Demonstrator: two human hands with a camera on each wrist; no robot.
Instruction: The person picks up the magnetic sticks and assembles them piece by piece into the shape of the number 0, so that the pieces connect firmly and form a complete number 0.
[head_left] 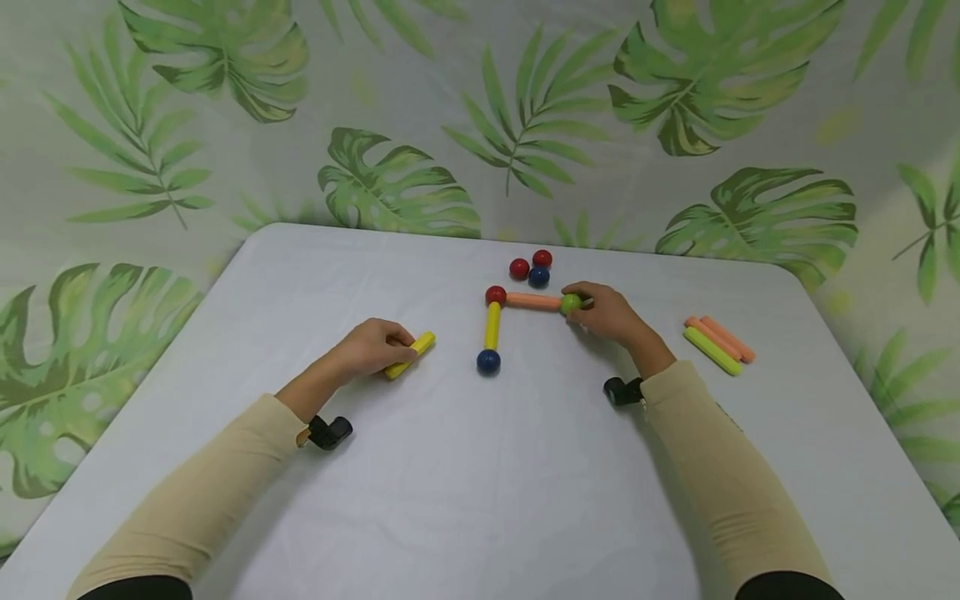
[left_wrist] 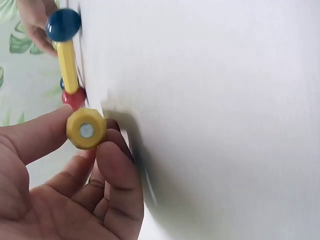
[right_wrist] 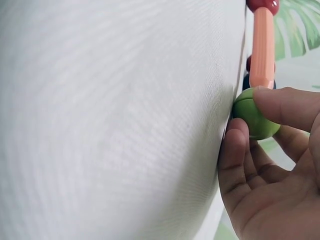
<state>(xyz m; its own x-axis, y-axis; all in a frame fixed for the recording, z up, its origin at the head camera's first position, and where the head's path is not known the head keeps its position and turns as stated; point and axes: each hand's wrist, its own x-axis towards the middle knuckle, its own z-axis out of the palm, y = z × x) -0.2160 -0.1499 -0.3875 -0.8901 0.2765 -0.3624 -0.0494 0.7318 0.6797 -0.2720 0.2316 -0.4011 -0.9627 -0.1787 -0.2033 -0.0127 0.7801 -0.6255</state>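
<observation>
My left hand [head_left: 372, 347] pinches a yellow magnetic stick [head_left: 424, 342]; its end, with a round metal disc [left_wrist: 87, 131], faces the left wrist camera. With thumb and fingers my right hand [head_left: 606, 315] grips a green ball [head_left: 571, 303]. That ball meets the right end of an orange stick [head_left: 533, 301], whose other end touches a red ball [head_left: 495, 296]. From the red ball a second yellow stick [head_left: 492, 327] runs toward me to a dark blue ball [head_left: 488, 362]. In the right wrist view the green ball [right_wrist: 255, 114] sits against the orange stick [right_wrist: 262, 47].
Behind the joined pieces lie two loose red balls [head_left: 519, 268] and a blue ball [head_left: 539, 277]. Right of my right hand, two orange sticks [head_left: 727, 335] lie beside a yellow-green stick [head_left: 712, 350]. A leaf-patterned cloth [head_left: 405, 183] hangs behind the white table [head_left: 480, 483].
</observation>
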